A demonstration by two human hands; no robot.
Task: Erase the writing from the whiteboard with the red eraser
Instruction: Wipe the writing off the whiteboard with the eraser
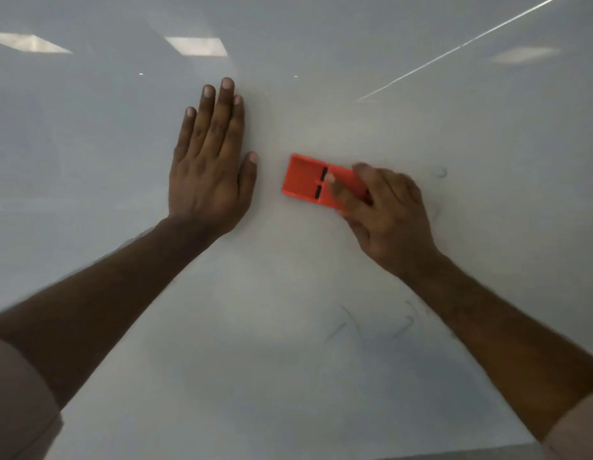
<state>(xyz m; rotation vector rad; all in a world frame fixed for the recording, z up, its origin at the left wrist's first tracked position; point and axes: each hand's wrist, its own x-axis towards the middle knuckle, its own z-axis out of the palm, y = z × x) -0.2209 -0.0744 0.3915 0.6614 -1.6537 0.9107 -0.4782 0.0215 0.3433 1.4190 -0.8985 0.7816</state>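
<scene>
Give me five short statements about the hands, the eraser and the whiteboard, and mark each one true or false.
1. The right hand holds the red eraser against the whiteboard. True.
2. The left hand is curled into a fist. False: it lies flat and open on the board, fingers extended.
3. The two hands touch each other. False: bare board shows between the left thumb and the eraser.
4. Faint marks remain on the board below the eraser. True.
5. The left hand grips a marker. False: it holds nothing.
</scene>
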